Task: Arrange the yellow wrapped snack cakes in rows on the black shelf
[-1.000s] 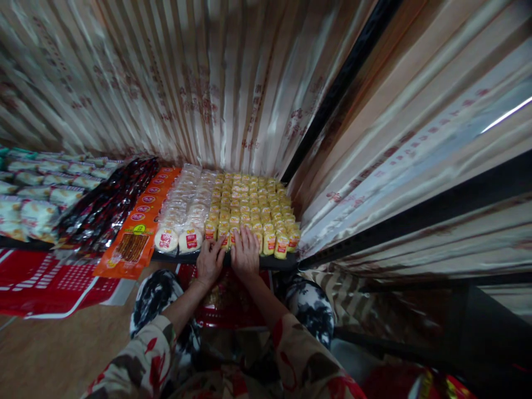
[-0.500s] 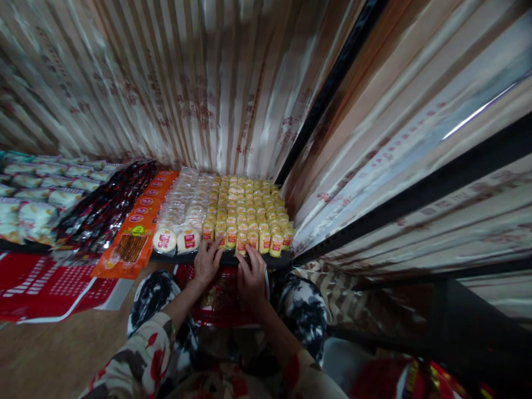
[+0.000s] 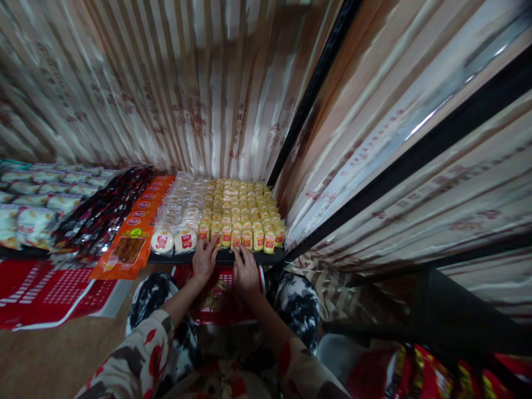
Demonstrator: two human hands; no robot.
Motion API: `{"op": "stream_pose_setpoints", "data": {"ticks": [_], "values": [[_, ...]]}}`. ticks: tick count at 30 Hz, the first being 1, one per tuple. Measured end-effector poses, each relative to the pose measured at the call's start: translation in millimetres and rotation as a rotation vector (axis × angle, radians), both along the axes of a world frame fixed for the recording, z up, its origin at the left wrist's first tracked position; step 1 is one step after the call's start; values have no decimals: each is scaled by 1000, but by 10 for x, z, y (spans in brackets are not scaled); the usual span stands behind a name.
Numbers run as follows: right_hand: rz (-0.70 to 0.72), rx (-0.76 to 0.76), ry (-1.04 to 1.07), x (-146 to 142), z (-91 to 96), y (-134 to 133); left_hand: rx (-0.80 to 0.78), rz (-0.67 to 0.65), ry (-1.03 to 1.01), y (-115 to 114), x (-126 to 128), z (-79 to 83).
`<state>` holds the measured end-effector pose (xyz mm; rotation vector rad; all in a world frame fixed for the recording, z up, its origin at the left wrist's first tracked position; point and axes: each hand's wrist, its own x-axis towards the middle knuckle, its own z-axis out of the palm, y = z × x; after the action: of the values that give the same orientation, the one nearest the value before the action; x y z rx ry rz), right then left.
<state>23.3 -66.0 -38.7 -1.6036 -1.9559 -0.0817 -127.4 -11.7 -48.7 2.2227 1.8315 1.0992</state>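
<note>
Rows of small yellow snack packets [image 3: 243,213] with red labels stand upright on a dark shelf [image 3: 249,259]. My left hand [image 3: 204,260] is at the front left of these rows, its fingertips touching a front packet. To its right, my right hand [image 3: 245,272] has its fingers stretched out against the front packets near the middle. Both hands are open, and neither holds a packet. Left of the yellow rows lie clear-wrapped round white cakes [image 3: 185,240] with red labels.
An orange snack pack [image 3: 128,249] hangs over the shelf edge beside dark shiny packets [image 3: 102,210]. White packets [image 3: 36,226] fill the far left. Red baskets [image 3: 29,299] stand below. Black metal posts [image 3: 318,94] and striped plastic-covered sheeting [image 3: 216,72] enclose the shelf.
The view has shifted slightly, moving the shelf a little left in the picture. Both hands stay at the front row, with the right fingers slightly closer to the left hand.
</note>
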Motion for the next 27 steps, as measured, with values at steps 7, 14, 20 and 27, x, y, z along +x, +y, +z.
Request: {"op": "stream_pose_setpoints", "data": {"ticks": [7, 14, 20, 27], "values": [[-26, -22, -53, 6, 43, 19, 5, -34, 86, -20, -26, 30], [-47, -5, -38, -54, 3, 95, 50, -80, 122, -18, -85, 0], [-38, -6, 9, -79, -11, 136, 76, -67, 132, -17, -88, -4], [-26, -14, 23, -66, 33, 164, 98, -70, 108, -10, -82, -2]]}}
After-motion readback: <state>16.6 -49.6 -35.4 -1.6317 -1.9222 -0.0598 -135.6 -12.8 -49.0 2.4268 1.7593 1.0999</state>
